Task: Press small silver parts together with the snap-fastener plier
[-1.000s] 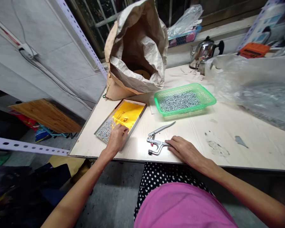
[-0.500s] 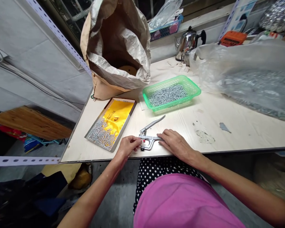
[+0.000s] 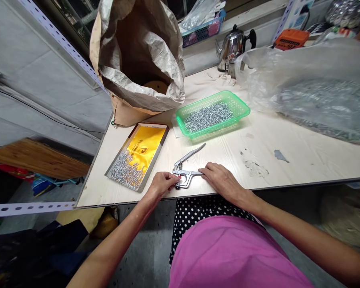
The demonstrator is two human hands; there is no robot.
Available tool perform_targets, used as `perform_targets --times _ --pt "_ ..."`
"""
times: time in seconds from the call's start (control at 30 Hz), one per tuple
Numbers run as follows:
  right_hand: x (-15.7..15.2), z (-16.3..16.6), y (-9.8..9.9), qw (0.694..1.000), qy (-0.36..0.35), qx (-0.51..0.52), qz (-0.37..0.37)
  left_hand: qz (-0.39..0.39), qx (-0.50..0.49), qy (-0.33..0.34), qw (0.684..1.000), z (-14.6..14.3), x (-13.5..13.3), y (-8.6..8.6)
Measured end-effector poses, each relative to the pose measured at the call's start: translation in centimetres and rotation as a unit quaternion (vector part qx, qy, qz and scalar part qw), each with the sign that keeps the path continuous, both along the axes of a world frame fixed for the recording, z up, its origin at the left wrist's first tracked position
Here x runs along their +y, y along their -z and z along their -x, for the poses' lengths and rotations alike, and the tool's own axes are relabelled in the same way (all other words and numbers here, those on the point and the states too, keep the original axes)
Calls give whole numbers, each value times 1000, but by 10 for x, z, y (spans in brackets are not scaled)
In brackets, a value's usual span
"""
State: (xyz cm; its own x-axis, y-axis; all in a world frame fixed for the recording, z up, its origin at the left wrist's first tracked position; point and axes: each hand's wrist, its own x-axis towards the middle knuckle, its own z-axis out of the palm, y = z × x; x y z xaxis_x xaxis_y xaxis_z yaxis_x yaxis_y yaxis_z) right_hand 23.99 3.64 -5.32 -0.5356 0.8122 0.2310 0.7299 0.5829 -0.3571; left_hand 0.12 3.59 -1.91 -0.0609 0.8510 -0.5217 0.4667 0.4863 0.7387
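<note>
Grey snap-fastener pliers point(image 3: 188, 173) lie near the table's front edge, their handles spread apart, with a spring and a bit of red at the jaw end. My right hand point(image 3: 220, 178) is closed over the tip of the lower handle. At the jaws, my left hand point(image 3: 164, 183) has its thumb and fingers pinched together; whatever is between the fingertips is too small to make out. Left of the pliers lies a shallow box point(image 3: 156, 163) with a yellow lining and many small metal pieces point(image 3: 126, 172). Behind them stands a green basket point(image 3: 243, 110) holding more such pieces point(image 3: 208, 117).
A large paper sack point(image 3: 138, 72) stands open at the back left. A clear plastic bag point(image 3: 318, 92) of small pieces covers the table's right side. Farther back are a metal kettle point(image 3: 232, 46), an orange box point(image 3: 291, 39) and a blue basket point(image 3: 202, 34).
The view has shifted slightly, so the table things sit a little farther left. Both hands stay at the pliers, the left still pinching at the jaws, the right on the handle.
</note>
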Motion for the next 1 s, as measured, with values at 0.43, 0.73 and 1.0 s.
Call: perform_targets --times 0.43,0.73,1.0 --pt "0 -2 2 1000 -3 -8 -18 46 71 89 992 4 8 -2" --pt "5 -6 -11 999 -31 -38 14 80 36 97 991 -1 -6 -7" --pt "62 -3 -16 983 -145 -103 48 81 63 53 993 -6 -17 -10"
